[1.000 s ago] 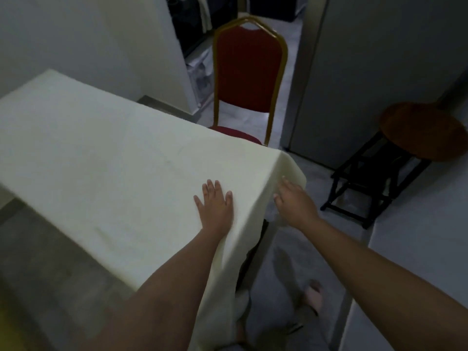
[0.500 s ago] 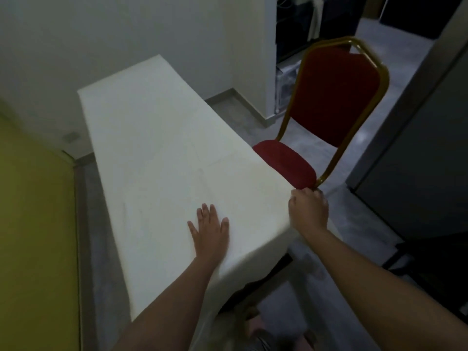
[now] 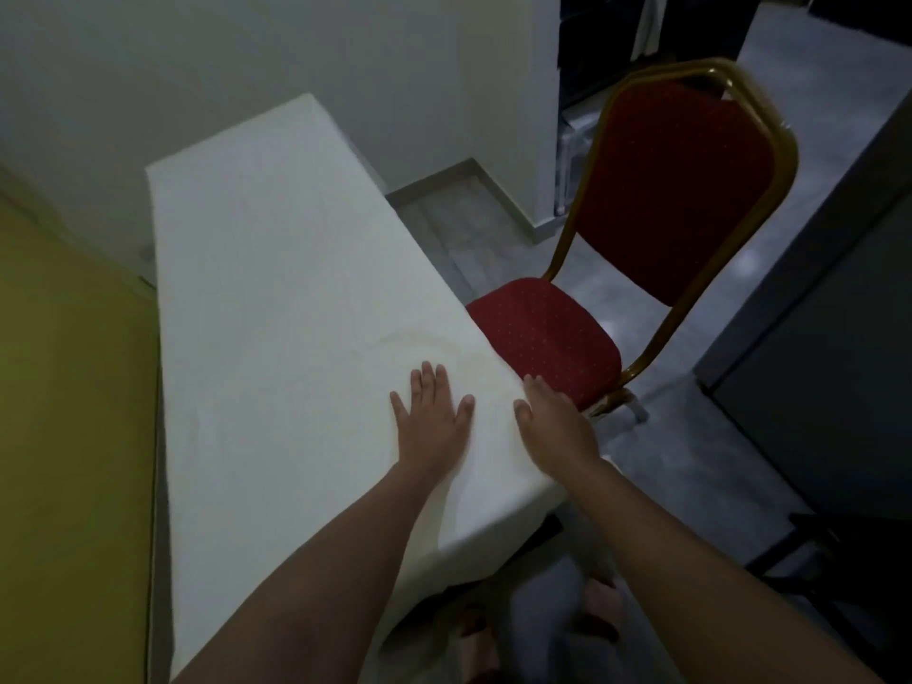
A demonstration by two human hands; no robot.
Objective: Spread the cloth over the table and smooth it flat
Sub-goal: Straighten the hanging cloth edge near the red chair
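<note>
A cream-white cloth (image 3: pixel 276 308) covers the whole long table and hangs over its near end and sides; the table itself is hidden beneath it. My left hand (image 3: pixel 433 421) lies flat on the cloth near the near right corner, fingers spread. My right hand (image 3: pixel 552 427) rests open along the right edge of the cloth, just beside the left hand, fingers straight. A few faint creases curve across the cloth just beyond my hands.
A red chair with a gold frame (image 3: pixel 666 214) stands against the table's right side, its seat (image 3: pixel 548 338) touching the cloth edge. A yellow-green surface (image 3: pixel 64 387) runs along the left. A grey cabinet (image 3: pixel 829 338) is at right. My feet (image 3: pixel 597 609) show below.
My right hand has let go of the cloth's corner and now lies open on the right edge. The left hand stays flat. The view has turned further along the table.
</note>
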